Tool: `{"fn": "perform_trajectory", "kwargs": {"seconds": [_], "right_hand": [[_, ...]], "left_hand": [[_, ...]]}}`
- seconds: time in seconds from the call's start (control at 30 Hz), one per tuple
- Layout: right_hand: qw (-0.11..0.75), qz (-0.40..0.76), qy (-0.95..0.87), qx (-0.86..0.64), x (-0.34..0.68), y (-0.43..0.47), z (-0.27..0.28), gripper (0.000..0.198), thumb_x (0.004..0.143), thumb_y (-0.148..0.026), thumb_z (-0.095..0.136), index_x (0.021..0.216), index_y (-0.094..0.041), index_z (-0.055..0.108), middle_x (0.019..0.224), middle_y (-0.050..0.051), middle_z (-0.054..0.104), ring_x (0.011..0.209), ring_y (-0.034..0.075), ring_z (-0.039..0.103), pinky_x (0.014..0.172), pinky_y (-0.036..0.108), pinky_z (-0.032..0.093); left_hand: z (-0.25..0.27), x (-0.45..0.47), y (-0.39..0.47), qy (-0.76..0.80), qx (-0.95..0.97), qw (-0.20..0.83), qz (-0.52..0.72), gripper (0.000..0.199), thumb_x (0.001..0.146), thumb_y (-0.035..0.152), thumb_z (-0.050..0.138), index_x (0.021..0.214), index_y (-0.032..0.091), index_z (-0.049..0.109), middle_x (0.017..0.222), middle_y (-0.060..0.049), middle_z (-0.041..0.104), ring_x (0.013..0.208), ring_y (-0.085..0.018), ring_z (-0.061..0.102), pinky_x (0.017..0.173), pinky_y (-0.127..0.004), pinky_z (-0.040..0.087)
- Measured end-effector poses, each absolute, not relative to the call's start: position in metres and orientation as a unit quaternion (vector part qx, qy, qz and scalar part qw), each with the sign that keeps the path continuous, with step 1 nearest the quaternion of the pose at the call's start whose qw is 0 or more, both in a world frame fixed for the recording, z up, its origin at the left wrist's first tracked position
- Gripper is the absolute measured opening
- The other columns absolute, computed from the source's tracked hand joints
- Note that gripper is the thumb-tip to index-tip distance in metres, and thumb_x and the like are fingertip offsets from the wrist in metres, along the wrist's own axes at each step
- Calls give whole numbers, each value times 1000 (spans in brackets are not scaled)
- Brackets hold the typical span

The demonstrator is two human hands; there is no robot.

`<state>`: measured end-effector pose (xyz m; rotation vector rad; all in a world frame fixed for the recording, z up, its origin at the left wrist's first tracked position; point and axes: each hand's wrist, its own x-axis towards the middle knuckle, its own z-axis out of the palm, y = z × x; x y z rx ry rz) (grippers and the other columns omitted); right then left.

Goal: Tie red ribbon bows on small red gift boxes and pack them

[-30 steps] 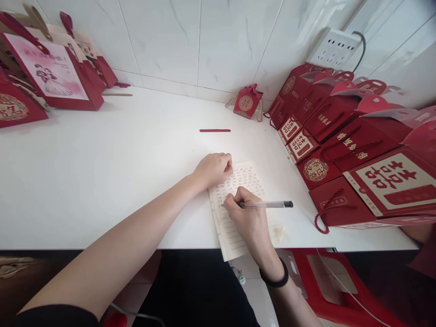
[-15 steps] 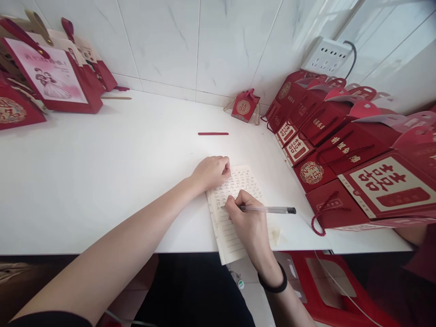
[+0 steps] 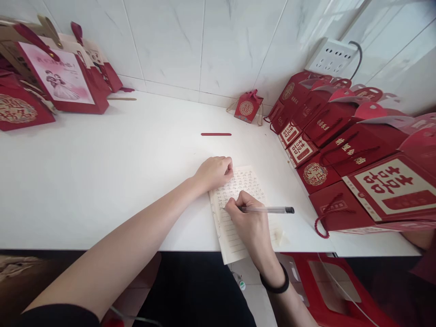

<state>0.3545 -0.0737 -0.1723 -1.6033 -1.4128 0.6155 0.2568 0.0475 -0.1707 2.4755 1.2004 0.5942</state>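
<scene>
Because the notepad (image 3: 235, 243) overhangs the front edge of the counter (image 3: 102, 181), the left hand (image 3: 213, 173), loosely clenched, should pin it while the right hand (image 3: 251, 220) grips the pen (image 3: 274, 210).

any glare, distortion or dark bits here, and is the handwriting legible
Head view: pale glare on the wall tiles, upper right; red boxes seem stretched toward the right edge; dark areas below the white table at both sides; handwriting on the paper too small to read surely.
</scene>
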Motion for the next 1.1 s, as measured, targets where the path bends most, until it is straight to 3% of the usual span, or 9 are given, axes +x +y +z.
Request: {"fn": "perform_trajectory", "kwargs": {"seconds": [0.17,0.47,0.7,0.87,0.97,1.1], "right_hand": [[463,258,-554,-642,354,-74,-171,32,73,-25,47,54,-20,22,48,-7,21,46,7,20,41,20,19],[619,296,-503,-525,355,-95,-169,34,85,-30,51,59,-19,33,49,-6,33,43,7,30,40,19,24],[605,330,-515,-510,360,-92,-183,37,87,-40,52,60,-18,38,50,-6,32,43,8,29,40,18,24],[626,379,-422,-535,357,-90,-181,43,83,-50,52,59,-18,37,47,-6,29,43,8,27,41,19,23],[660,378,-390,-519,355,-91,-176,43,83,-50,51,57,-18,37,47,-5,29,44,9,27,41,20,22],[733,303,-378,-477,357,-99,-167,37,84,-44,50,58,-18,44,45,-4,32,42,10,33,43,23,25]], "left_hand": [[-171,257,48,419,868,163,211,10,75,18,44,73,18,53,72,-1,60,66,-15,54,60,-27,40],[-170,256,48,415,869,167,213,11,76,18,45,75,18,56,72,-1,61,68,-15,55,64,-27,42],[-174,254,45,421,867,166,211,12,75,18,47,76,17,58,72,-2,62,70,-15,56,69,-26,43],[-160,245,41,446,852,152,227,18,81,24,42,80,17,59,79,-3,63,71,-15,55,69,-27,43],[-141,240,13,450,797,221,337,18,83,25,41,80,18,57,82,-4,62,73,-14,54,70,-27,42],[-136,236,-60,394,654,394,511,25,87,40,42,84,18,54,75,-3,59,71,-14,53,69,-27,43]]}}
